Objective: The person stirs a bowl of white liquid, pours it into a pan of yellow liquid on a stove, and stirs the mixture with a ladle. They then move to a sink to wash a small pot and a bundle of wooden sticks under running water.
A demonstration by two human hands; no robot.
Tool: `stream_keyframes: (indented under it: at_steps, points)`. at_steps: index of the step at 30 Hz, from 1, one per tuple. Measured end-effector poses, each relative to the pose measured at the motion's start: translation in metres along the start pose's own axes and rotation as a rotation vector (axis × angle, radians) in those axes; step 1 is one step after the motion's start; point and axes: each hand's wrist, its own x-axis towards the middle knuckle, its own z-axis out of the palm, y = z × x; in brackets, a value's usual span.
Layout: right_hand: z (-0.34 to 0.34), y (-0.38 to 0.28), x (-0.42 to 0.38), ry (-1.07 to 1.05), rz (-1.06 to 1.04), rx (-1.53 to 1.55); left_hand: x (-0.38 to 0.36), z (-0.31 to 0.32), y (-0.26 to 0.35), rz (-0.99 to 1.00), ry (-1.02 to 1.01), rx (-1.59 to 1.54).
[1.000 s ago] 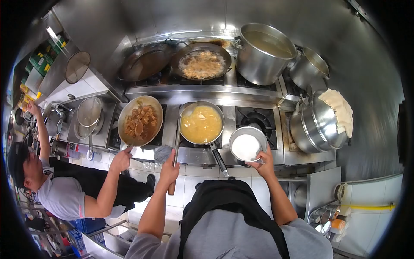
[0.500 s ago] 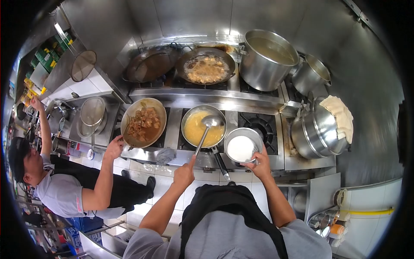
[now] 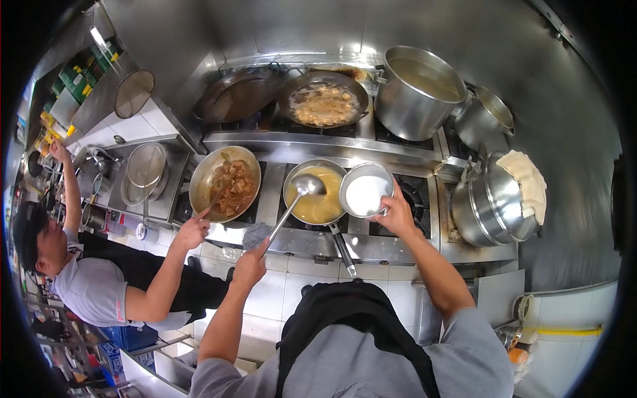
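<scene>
My left hand (image 3: 249,265) is wrapped round the handle of a metal ladle (image 3: 308,184), whose bowl dips into a yellowish sauce (image 3: 317,211) in a long-handled pan (image 3: 286,179). In my right hand (image 3: 396,211) is a round metal bowl (image 3: 365,210) of white liquid (image 3: 366,194). The bowl hovers at the pan's right rim and tilts toward it. The pan's black handle (image 3: 343,251) points back at me, and neither hand touches it.
A co-worker's hand (image 3: 192,231) works over a pan of browned meat (image 3: 233,188) at left. Behind stand a wok of frying food (image 3: 324,106), a dark wok (image 3: 240,99) and a large stockpot (image 3: 418,109). A covered steel pot (image 3: 470,209) is at right.
My right hand has brought the bowl up and left to the pan's edge. My left hand has moved left and down, and the ladle bowl has shifted left. The co-worker's hand has moved right.
</scene>
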Motion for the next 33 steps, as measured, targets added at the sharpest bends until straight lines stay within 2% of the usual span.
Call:
stream_keyframes:
  at_steps: [4, 6, 7, 9, 10, 12, 14, 15, 17, 18, 20, 21, 23, 24, 26, 27, 29, 33]
  points:
    - [0.01, 0.006, 0.031, -0.054, -0.093, -0.112, 0.027, 0.051, 0.006, -0.077, 0.057, -0.151]
    - [0.011, 0.003, 0.046, -0.062, -0.114, -0.156, 0.034, 0.095, -0.005, 0.178, 0.399, -0.22]
    - [0.012, 0.001, 0.052, -0.092, -0.134, -0.191, 0.03, 0.085, 0.014, 0.178, 0.399, -0.221]
    - [0.015, -0.002, 0.062, -0.122, -0.153, -0.225, 0.012, 0.062, 0.054, -0.441, -0.126, -0.835]
    - [0.018, -0.002, 0.066, -0.155, -0.121, -0.233, 0.009, 0.056, 0.064, -0.443, -0.124, -0.834]
    - [0.023, -0.004, 0.073, -0.191, -0.092, -0.239, 0.004, 0.045, 0.079, -0.604, -0.214, -1.366]
    - [0.026, -0.007, 0.079, -0.229, -0.105, -0.26, -0.001, 0.029, 0.098, -0.719, -0.274, -1.75]
    - [0.028, -0.007, 0.081, -0.233, -0.11, -0.258, -0.001, 0.023, 0.099, -0.721, -0.267, -1.753]
    - [0.033, -0.006, 0.087, -0.251, -0.131, -0.305, 0.001, 0.015, 0.1, -0.782, -0.376, -2.042]
    - [0.034, -0.007, 0.089, -0.252, -0.137, -0.305, 0.002, 0.015, 0.097, -0.779, -0.371, -2.046]
    - [0.035, -0.006, 0.092, -0.264, -0.171, -0.334, 0.006, 0.015, 0.09, -0.737, -0.495, -2.247]
    - [0.035, -0.006, 0.093, -0.264, -0.172, -0.336, 0.007, 0.009, 0.093, -0.736, -0.496, -2.249]
    - [0.036, -0.007, 0.095, -0.275, -0.195, -0.344, 0.007, -0.004, 0.101, -0.733, -0.427, -1.934]
    - [0.036, -0.009, 0.096, -0.276, -0.195, -0.346, 0.007, -0.007, 0.102, -0.732, -0.428, -1.936]
    - [0.036, -0.012, 0.097, -0.287, -0.202, -0.354, 0.008, -0.012, 0.102, -0.587, -0.366, -1.542]
    - [0.037, -0.013, 0.098, -0.287, -0.202, -0.357, 0.008, -0.015, 0.101, -0.585, -0.367, -1.543]
    - [0.037, -0.014, 0.099, -0.288, -0.2, -0.348, 0.01, -0.019, 0.1, -0.477, -0.325, -1.261]
    - [0.037, -0.014, 0.098, -0.271, -0.212, -0.366, 0.021, 0.009, 0.085, -0.43, -0.259, -1.041]
